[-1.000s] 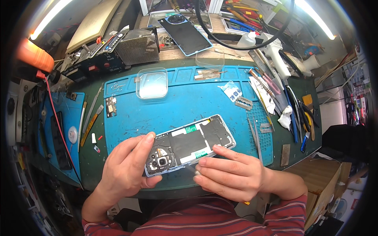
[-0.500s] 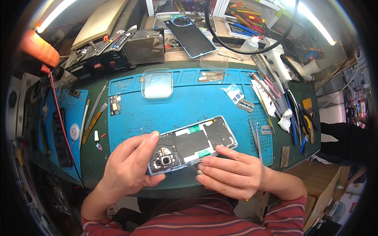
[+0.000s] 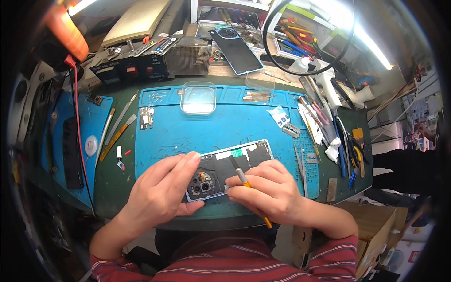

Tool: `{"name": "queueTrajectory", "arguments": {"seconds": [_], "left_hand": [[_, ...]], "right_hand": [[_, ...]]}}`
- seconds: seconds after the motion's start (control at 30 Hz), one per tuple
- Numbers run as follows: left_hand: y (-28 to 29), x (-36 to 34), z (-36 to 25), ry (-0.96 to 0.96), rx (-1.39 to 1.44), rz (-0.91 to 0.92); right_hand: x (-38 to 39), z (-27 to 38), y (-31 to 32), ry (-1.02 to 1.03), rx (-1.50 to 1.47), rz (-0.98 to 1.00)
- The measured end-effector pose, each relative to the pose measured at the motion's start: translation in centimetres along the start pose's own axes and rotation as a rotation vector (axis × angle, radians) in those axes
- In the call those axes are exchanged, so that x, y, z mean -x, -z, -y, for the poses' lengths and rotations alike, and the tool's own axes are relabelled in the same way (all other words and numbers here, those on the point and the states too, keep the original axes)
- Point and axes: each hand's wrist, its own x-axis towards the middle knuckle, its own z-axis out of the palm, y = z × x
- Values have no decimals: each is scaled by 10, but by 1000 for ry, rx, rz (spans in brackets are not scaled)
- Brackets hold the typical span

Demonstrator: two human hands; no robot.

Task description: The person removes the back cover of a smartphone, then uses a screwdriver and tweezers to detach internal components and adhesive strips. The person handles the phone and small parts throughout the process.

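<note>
My left hand (image 3: 162,185) closes round the camera end of an opened smartphone (image 3: 221,168), its thumb along the lower edge and fingers at the upper left. The phone lies tilted, its right end higher, with a round camera module (image 3: 201,182) and a black inner cover showing. In my right hand (image 3: 272,190) is a thin-bladed knife (image 3: 241,175) with a metal collar and yellow handle. Its dark blade points up and left over the phone's middle; I cannot tell whether it touches. My right fingers hide the phone's lower right part.
A blue work mat (image 3: 225,127) lies beneath, with a clear plastic box (image 3: 198,98) near its back edge. Razor blades (image 3: 291,130) and tweezers (image 3: 300,169) lie right, beside several tools. A removed phone back cover (image 3: 237,51) rests behind. A cable loop (image 3: 267,42) hangs at upper right.
My right hand has turned and lifted the knife from the phone's lower edge to above its middle, so the yellow handle now shows. My left hand keeps its grip. The view has shifted slightly.
</note>
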Motion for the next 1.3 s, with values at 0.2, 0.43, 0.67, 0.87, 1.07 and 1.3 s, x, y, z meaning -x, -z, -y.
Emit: {"name": "queueTrajectory", "arguments": {"seconds": [0.2,0.43,0.67,0.87,1.07,1.3], "left_hand": [[1,0,-1,-22,-5,-20],[2,0,-3,-9,-5,-28],[1,5,-2,74,94,-24],[6,5,0,108,205,-3],[13,5,2,193,280,90],[15,7,1,262,252,113]], "right_hand": [[4,0,-10,23,9,6],[5,7,-9,81,20,-22],[-30,-46,5,-405,-58,-226],[-43,-88,-6,-351,44,-77],[-39,-89,-3,-479,-135,-67],[-7,-83,50,-594,-128,-182]]}}
